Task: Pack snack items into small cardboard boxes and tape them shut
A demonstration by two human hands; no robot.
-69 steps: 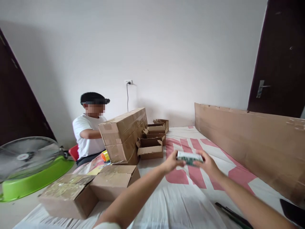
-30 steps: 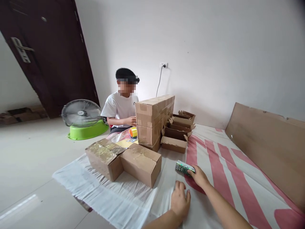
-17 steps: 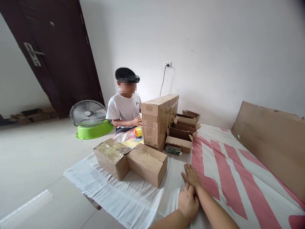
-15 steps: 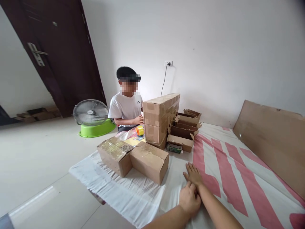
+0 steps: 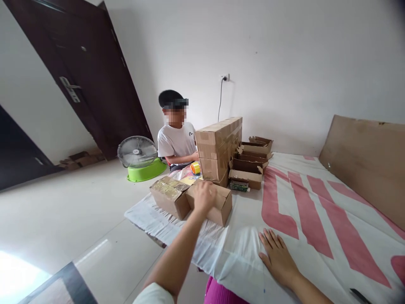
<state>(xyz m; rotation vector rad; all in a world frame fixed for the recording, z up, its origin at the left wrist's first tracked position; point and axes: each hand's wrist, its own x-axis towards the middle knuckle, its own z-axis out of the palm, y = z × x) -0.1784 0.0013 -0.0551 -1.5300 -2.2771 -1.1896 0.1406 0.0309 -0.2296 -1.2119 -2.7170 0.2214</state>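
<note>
My left hand (image 5: 204, 197) is on a closed cardboard box (image 5: 223, 212) near the left edge of the table, its fingers bent over the top; some blur hides the fingertips. A second cardboard box (image 5: 171, 198), with shiny tape across its top, touches that box on the left. My right hand (image 5: 280, 258) lies palm down on the white and red table cover (image 5: 247, 249), fingers stretched out, holding nothing.
Behind the boxes stands a tall taped stack of cartons (image 5: 218, 143), beside open cartons (image 5: 245, 174) and a small green box (image 5: 239, 186). A person (image 5: 177, 141) sits across, near a tape roll (image 5: 195, 168). A cardboard sheet (image 5: 363, 169) leans right; a dark object (image 5: 360, 295) lies near front.
My left hand has left my right wrist and reached forward left onto the cardboard box. My right hand stays flat on the cover. The view has shifted.
</note>
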